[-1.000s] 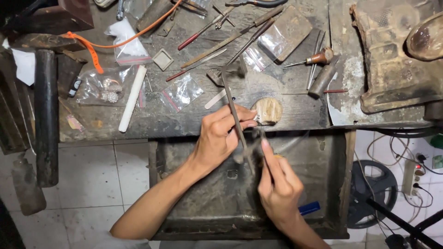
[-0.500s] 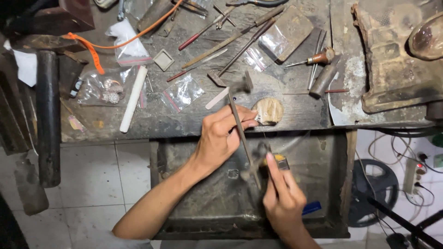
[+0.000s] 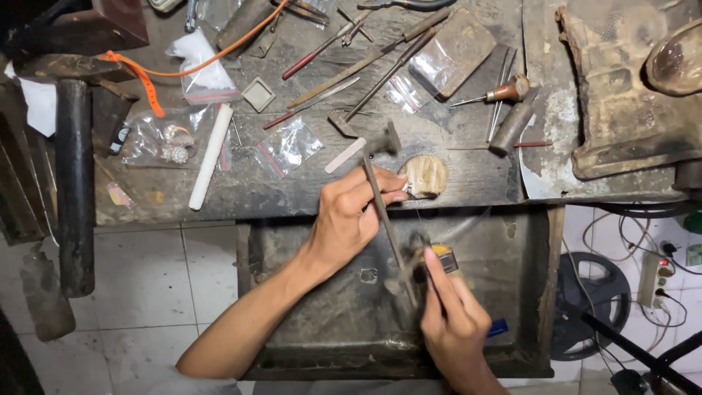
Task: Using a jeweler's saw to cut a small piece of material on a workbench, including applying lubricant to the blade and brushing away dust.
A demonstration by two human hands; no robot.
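At the middle of the frame, the left hand (image 3: 351,216) is curled with its fingertips pinched against a small piece pressed to the pale, worn wooden bench peg (image 3: 424,175) that juts from the front edge of the scarred dark wooden tabletop (image 3: 307,186); the piece itself is too small to make out. The right hand (image 3: 450,318), lower centre-right, is clenched around the handle end of a long thin metal file (image 3: 384,212), whose shaft runs slantwise up and to the left, crossing just in front of the left hand's fingers to reach the peg. Both hands hang over a dark, dusty rectangular catch drawer (image 3: 292,307) set under the tabletop.

A small yellow-and-black block (image 3: 444,257) lies in the drawer just beside the right hand's fingers, and a blue object (image 3: 498,327) shows near the wrist. Higher up, in the upper middle of the frame, lie long dark files and rods (image 3: 365,66), a wooden-handled awl (image 3: 497,93), several clear plastic zip bags (image 3: 289,145) and a white cylindrical stick (image 3: 210,156). An orange cord (image 3: 146,88) curls across the upper left. A black cylindrical bar (image 3: 75,183) stands along the left edge.
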